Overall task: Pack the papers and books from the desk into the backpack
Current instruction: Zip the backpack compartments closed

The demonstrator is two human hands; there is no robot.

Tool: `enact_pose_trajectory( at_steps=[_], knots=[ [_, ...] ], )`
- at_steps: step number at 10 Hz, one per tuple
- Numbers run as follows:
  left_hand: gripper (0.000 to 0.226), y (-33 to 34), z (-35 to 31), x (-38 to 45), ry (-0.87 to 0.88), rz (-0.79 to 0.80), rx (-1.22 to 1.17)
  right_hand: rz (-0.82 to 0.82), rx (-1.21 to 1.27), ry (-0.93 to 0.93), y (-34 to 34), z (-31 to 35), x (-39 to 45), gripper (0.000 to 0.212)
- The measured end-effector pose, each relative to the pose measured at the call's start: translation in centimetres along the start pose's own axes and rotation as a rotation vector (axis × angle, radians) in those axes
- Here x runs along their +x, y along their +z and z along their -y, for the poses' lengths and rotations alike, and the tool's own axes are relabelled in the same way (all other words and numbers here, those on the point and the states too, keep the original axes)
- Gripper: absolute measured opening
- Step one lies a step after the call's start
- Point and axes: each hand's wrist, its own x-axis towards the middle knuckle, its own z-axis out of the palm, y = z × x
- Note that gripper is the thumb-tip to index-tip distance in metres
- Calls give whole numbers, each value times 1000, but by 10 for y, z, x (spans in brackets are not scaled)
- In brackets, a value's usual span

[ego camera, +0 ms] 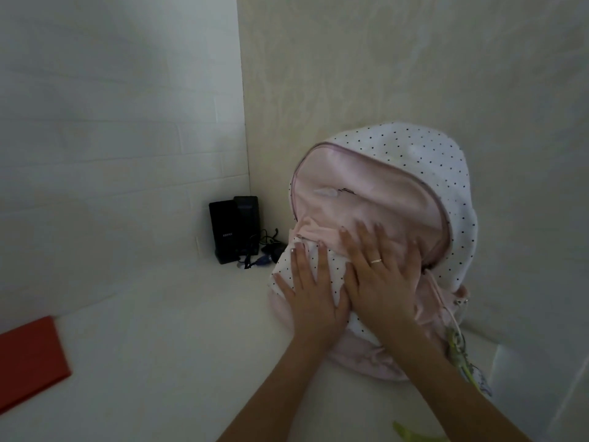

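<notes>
red book (30, 362) cut off, speaker (234, 229) label perhaps unreadable

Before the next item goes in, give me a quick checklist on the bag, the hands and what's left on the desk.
1. Backpack main compartment unzipped, pink lining showing: ok.
2. Opening held wide: not ok; left hand and right hand press flat on the front flap.
3. Hands free to pick up: ok, neither grips anything.
4. Red book packed: not ok, it lies at the desk's left edge.
5. Contents already inside: cannot tell.

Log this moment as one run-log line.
left hand: flat on backpack flap | right hand: flat on flap | backpack: open | red book: on desk, unpacked
</notes>
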Motion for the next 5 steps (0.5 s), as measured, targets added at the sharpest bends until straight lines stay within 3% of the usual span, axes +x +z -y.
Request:
enact_pose_trajectory(
  at_steps=[2, 4, 5],
  knots=[
    [85, 8, -6, -30, -322, 2, -286, 5, 12, 6, -1, 12, 0, 54],
    [95, 0, 0, -32, -333, 112, -271, 61, 10, -3, 9, 23, -7, 58],
    [74, -27, 20, -30, -320, 268, -318, 121, 100, -11, -6, 27, 1, 57]
  ],
)
